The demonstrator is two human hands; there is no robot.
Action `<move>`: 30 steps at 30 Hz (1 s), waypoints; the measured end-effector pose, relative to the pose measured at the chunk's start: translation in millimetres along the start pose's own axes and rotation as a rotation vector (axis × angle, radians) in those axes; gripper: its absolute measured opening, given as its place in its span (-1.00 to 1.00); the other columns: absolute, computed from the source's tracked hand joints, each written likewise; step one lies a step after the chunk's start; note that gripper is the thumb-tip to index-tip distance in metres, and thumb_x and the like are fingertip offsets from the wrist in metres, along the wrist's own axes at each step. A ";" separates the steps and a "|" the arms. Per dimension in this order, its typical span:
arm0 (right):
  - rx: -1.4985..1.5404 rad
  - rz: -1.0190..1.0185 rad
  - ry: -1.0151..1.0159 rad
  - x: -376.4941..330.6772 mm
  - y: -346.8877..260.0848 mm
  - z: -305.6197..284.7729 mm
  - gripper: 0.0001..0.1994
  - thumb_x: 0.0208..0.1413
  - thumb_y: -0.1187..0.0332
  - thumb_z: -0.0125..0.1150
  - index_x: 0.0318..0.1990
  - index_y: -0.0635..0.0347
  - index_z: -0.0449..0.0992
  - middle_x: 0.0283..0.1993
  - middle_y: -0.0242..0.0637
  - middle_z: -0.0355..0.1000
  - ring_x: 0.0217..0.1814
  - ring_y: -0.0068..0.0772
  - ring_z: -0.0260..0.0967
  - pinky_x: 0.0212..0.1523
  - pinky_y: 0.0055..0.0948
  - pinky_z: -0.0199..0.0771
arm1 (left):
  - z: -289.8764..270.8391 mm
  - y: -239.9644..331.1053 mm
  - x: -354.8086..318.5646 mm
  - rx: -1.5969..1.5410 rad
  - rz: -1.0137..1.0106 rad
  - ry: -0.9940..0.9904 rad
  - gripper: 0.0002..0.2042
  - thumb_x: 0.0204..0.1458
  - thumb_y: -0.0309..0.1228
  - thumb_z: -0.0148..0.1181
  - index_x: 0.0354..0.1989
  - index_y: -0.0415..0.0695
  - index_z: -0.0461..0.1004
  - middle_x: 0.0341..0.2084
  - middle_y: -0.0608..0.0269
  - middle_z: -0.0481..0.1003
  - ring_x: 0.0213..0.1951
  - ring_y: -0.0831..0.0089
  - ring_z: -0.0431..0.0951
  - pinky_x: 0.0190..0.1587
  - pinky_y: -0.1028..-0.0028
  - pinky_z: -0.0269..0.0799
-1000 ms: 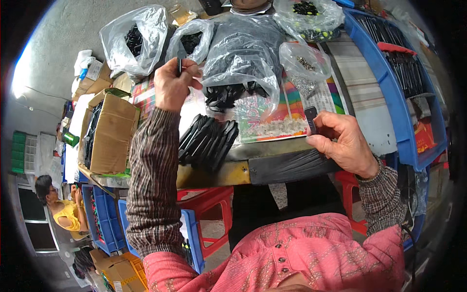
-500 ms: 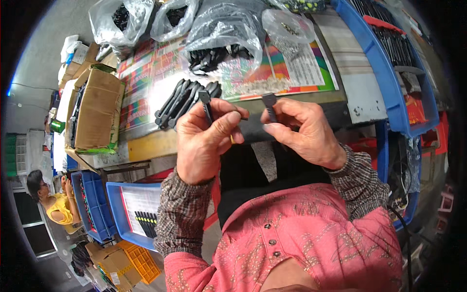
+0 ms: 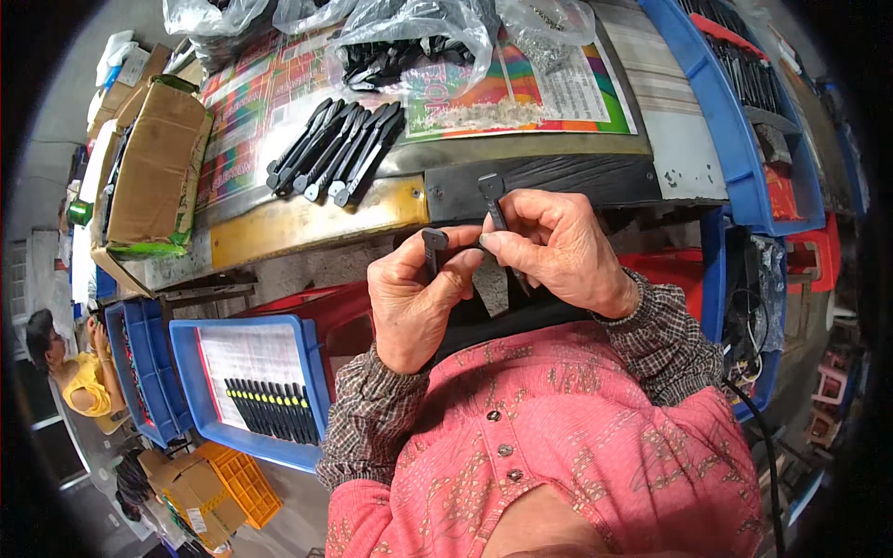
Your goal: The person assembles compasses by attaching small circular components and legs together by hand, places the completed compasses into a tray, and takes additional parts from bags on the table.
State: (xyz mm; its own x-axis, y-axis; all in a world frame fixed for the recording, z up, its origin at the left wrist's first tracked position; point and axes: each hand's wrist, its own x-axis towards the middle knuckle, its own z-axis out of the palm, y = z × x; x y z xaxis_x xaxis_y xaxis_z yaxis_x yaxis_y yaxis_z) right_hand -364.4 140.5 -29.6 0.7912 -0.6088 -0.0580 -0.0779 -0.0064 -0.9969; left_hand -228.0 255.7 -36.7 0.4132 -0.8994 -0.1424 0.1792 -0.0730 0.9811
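Note:
My left hand (image 3: 417, 296) and my right hand (image 3: 556, 249) meet close to my chest, below the table's front edge. The left pinches a short black plastic part (image 3: 434, 245); the right pinches a longer black plastic piece (image 3: 492, 196) that sticks up from its fingers. The two parts sit side by side, almost touching. On the table above lies a row of several finished black handles (image 3: 337, 152). A clear bag of black parts (image 3: 409, 45) rests behind them on colourful printed paper (image 3: 521, 93).
A cardboard box (image 3: 153, 167) stands at the table's left end. Below left, a blue tray (image 3: 249, 391) holds a row of black pieces. Blue crates (image 3: 735, 102) with more black parts line the right side. Another person (image 3: 70, 372) sits at far left.
My hands came down from the table and drew in toward my chest, each carrying a black part. The view tilted down, so the bags moved to the top edge.

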 end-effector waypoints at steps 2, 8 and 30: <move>0.104 0.041 -0.049 -6.0 0.8 2.8 -0.92 0.07 0.48 0.15 -0.30 0.31 0.45 -0.51 -0.45 0.39 -0.62 -0.82 0.22 -0.68 -0.75 0.20 | -4.6 -7.9 -5.2 0.071 0.004 0.015 -0.87 0.02 -0.59 0.14 -0.24 -0.29 0.49 -0.54 0.38 0.47 -0.57 0.74 0.37 -0.52 0.70 0.31; 0.170 0.246 -0.184 -11.3 1.5 3.5 -0.89 0.07 0.50 0.15 -0.28 0.36 0.43 -0.51 -0.43 0.38 -0.51 -0.76 0.27 -0.52 -0.70 0.29 | -19.5 -18.6 -18.4 -0.106 -0.057 0.030 -0.91 0.03 -0.61 0.09 -0.28 -0.28 0.43 -0.47 0.28 0.48 -0.55 0.69 0.39 -0.53 0.68 0.32; 0.088 0.259 -0.235 -10.3 37.3 37.5 -0.83 -0.03 0.51 0.27 -0.27 0.29 0.42 -0.50 -0.49 0.36 -0.61 -0.83 0.21 -0.66 -0.76 0.21 | -50.4 -41.6 -34.9 -0.418 -0.148 0.117 -0.87 0.05 -0.53 0.16 -0.24 -0.27 0.43 -0.39 0.09 0.54 -0.61 0.67 0.41 -0.68 0.75 0.16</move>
State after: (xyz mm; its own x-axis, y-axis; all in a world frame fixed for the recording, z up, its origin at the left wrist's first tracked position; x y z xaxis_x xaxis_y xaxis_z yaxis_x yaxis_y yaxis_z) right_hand -352.7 176.3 -68.2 0.8709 -0.3819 -0.3092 -0.2493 0.1987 -0.9478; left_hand -204.9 311.9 -79.1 0.4496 -0.8360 -0.3146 0.5791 0.0046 0.8153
